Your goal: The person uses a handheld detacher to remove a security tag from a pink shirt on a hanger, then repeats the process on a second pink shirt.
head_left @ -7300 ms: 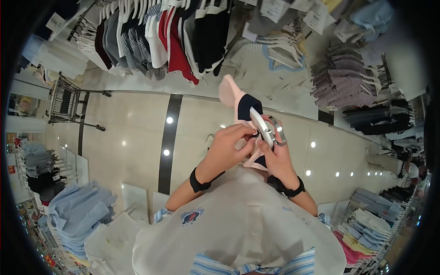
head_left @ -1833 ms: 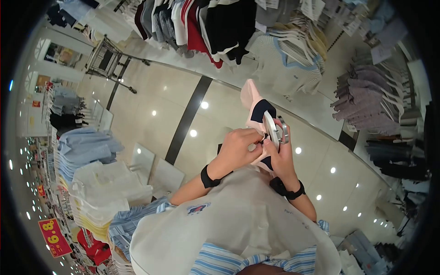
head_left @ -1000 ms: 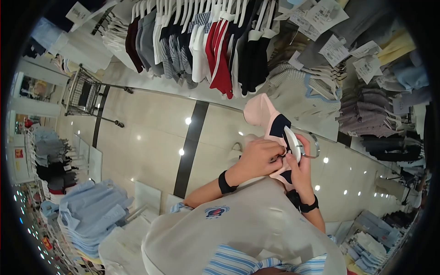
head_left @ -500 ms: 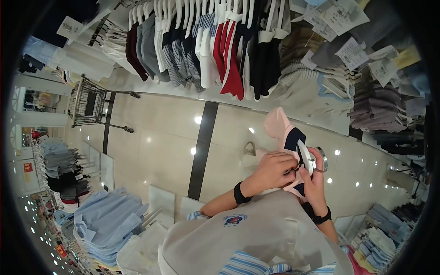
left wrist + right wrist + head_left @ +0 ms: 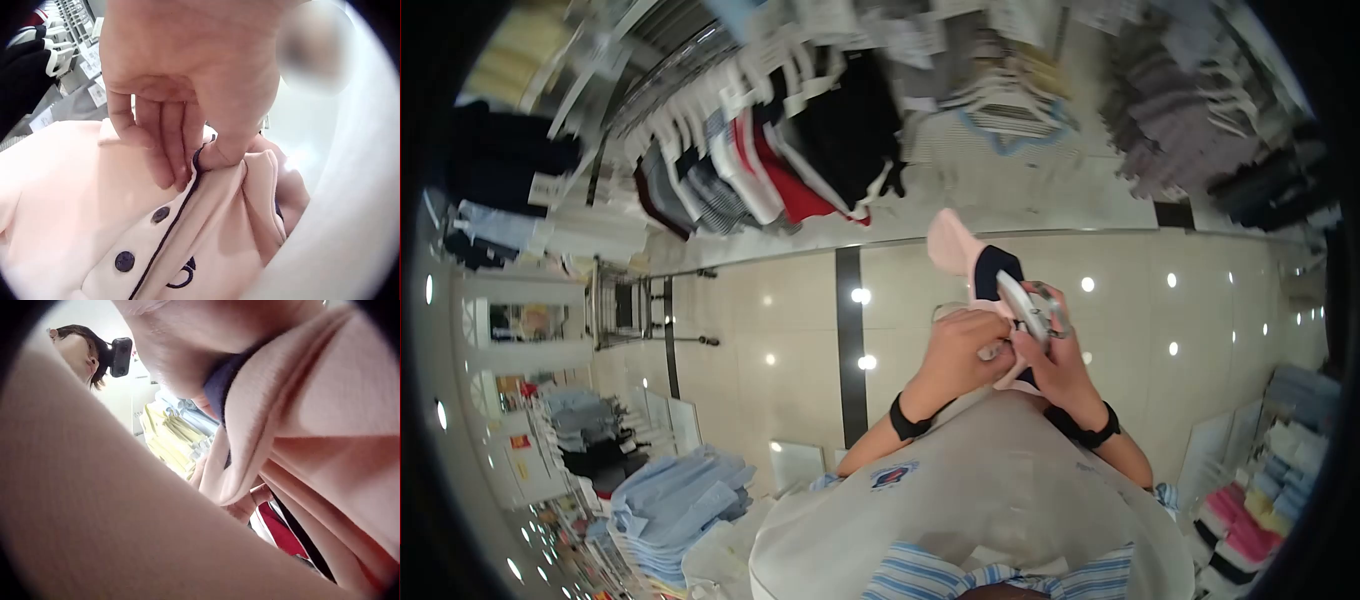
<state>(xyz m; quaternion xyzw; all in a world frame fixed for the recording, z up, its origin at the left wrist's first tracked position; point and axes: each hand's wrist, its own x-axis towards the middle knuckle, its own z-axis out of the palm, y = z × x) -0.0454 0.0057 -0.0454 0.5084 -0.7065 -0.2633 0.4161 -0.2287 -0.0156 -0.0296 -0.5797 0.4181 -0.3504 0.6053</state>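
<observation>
A pale pink button-front shirt (image 5: 952, 245) with a navy panel (image 5: 1000, 268) is on a white hanger (image 5: 1020, 303), held up in front of the person's chest. The left hand (image 5: 960, 352) pinches the front placket at its navy-piped edge, near the neck. Dark buttons (image 5: 125, 261) run down the placket in the left wrist view, beside an embroidered loop (image 5: 182, 275). With thumb in front and fingers behind, the right hand (image 5: 1065, 368) grips the hanger near its shiny metal hook (image 5: 1058, 312). In the right wrist view, folded pink cloth (image 5: 262, 406) hides most of that hand's fingers.
Racks of hanging clothes (image 5: 840, 120) line the far side above a white plinth. A wire shopping cart (image 5: 618, 305) stands at left on the tiled floor (image 5: 750, 390). Light blue shirts (image 5: 680, 500) hang near at left, and folded stacks (image 5: 1290, 470) lie at right.
The head view has turned, so the racks shift and the hands sit slightly further left in it. Throughout, both hands stay together at the shirt's neck and hanger.
</observation>
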